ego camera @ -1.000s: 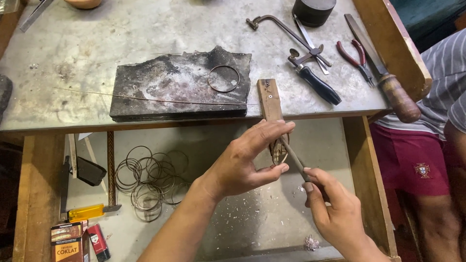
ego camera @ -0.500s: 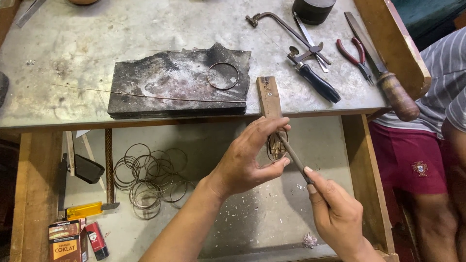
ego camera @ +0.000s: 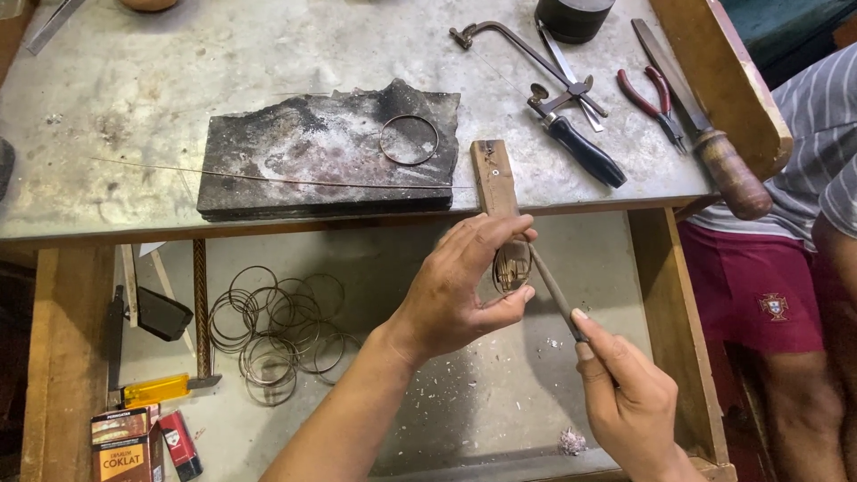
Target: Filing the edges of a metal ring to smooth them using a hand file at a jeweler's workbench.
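Note:
My left hand (ego camera: 460,286) pinches a thin metal ring (ego camera: 511,266) against the tip of the wooden bench peg (ego camera: 493,177) that sticks out from the bench edge. My right hand (ego camera: 625,397) grips a slim metal file (ego camera: 553,290), whose tip lies across the ring. Both hands hover over the open drawer (ego camera: 428,375) below the bench top. The part of the ring under my fingers is hidden.
A charred soldering block (ego camera: 312,156) with one ring (ego camera: 409,139) on it lies on the grey bench. A jeweller's saw (ego camera: 544,89), red pliers (ego camera: 652,98) and a large wooden-handled file (ego camera: 714,152) lie at right. Several wire rings (ego camera: 272,330) sit in the drawer. Another person (ego camera: 794,259) sits at right.
My right hand has pulled back slightly toward me and then pushed the file forward across the ring. My left hand has stayed at the peg.

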